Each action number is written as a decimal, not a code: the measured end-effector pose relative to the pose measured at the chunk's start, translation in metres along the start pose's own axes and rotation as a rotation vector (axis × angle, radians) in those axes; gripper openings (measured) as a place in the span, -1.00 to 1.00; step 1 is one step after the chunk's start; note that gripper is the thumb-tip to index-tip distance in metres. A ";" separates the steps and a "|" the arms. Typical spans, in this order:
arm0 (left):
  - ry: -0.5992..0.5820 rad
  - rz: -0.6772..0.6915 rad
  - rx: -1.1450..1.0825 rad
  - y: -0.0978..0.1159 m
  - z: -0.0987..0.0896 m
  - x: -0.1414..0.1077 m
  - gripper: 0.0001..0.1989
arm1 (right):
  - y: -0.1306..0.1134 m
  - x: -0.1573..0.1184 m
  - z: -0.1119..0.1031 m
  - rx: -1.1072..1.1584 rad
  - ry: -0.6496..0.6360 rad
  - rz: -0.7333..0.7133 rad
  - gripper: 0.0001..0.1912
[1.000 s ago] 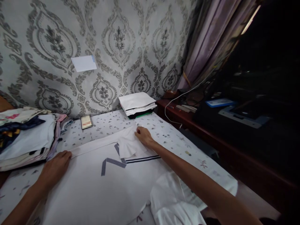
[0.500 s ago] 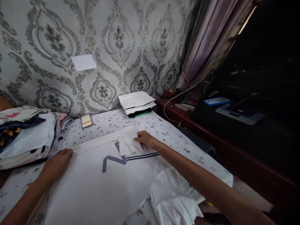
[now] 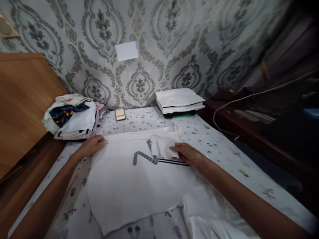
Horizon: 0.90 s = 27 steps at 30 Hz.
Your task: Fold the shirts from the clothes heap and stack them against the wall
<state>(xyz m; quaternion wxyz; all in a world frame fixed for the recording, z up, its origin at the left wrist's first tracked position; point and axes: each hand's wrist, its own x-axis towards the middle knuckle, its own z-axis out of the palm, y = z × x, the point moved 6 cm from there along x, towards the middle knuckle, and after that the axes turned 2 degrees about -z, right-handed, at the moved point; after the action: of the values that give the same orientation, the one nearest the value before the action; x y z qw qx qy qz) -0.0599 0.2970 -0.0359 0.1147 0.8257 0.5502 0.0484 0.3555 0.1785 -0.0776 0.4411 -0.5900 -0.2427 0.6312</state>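
Observation:
A white shirt (image 3: 139,192) with dark zigzag and straight stripes lies spread on the patterned bedsheet (image 3: 251,179). At its far left corner, my left hand (image 3: 93,146) has its fingers closed on the folded edge. My right hand (image 3: 188,153) pinches a flap of the same shirt, which looks like a sleeve (image 3: 163,146) folded back over the stripes. More white cloth (image 3: 209,212) lies loosely bunched at the near right; whether it belongs to the shirt I cannot tell.
Against the patterned wall sits a stack of folded white clothes (image 3: 179,98). A pile of mixed clothes (image 3: 79,116) stands at the left by a wooden board (image 3: 27,106). A small blurred card (image 3: 120,114) lies between them. A white cable (image 3: 261,93) hangs over the dark red furniture (image 3: 216,114).
The view has swung left, so the bed and shirt appear further right. My left hand's fingers have closed on the shirt's corner. My right hand has drawn the flap slightly nearer.

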 end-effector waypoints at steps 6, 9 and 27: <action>0.101 0.077 0.256 0.017 0.009 -0.002 -0.61 | -0.003 -0.010 0.008 0.138 -0.032 -0.056 -0.65; 0.091 0.134 0.354 0.031 0.013 0.004 -0.63 | -0.003 -0.013 0.010 0.220 0.006 -0.069 -0.71; 0.120 0.002 0.220 0.027 -0.002 -0.001 -0.59 | -0.050 0.003 -0.047 -0.918 0.229 -0.385 -0.80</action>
<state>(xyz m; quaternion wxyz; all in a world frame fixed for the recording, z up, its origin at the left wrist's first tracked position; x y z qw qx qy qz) -0.0369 0.2862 -0.0275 -0.0100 0.8294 0.5574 0.0373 0.4142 0.1960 -0.0464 0.2687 -0.7329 -0.5493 0.2981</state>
